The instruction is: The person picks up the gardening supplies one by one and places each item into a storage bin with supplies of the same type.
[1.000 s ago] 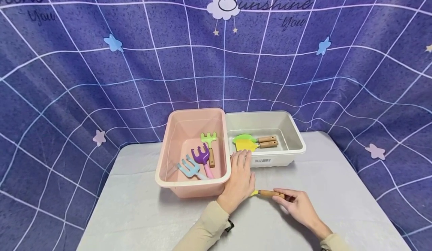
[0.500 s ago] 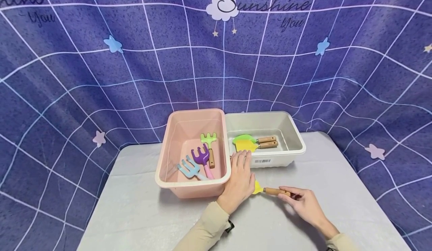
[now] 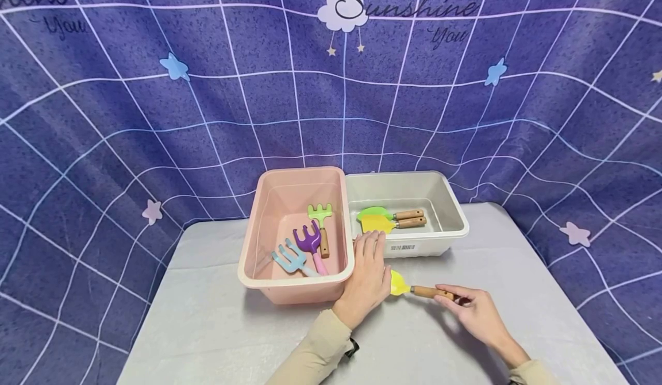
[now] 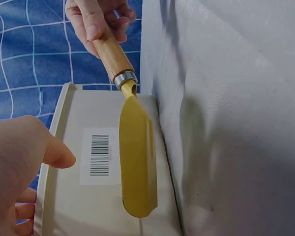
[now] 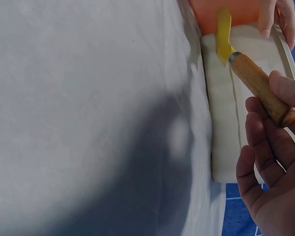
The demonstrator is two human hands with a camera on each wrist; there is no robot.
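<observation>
My right hand (image 3: 473, 313) pinches the wooden handle of a yellow hand trowel (image 3: 397, 284) near its end, between thumb and fingers. Its blade points left and is held above the table; the left wrist view shows the whole trowel blade (image 4: 137, 157) in front of the white bin's barcode wall. My left hand (image 3: 366, 281) lies with fingers extended over the meeting rims of the pink bin (image 3: 295, 283) and the white bin (image 3: 434, 235). In the white bin lie a green trowel (image 3: 373, 213) and another yellow trowel (image 3: 376, 223), both wooden-handled.
Inside the pink bin are a green hand rake (image 3: 320, 212), a purple rake (image 3: 308, 240) and a light blue rake (image 3: 291, 260). Both bins stand side by side on a grey-covered table (image 3: 207, 327). A blue patterned curtain (image 3: 248, 103) hangs behind and at the sides.
My right hand has drawn the yellow trowel rightward, so more of its blade shows past the left hand. The left hand and both bins have stayed in place.
</observation>
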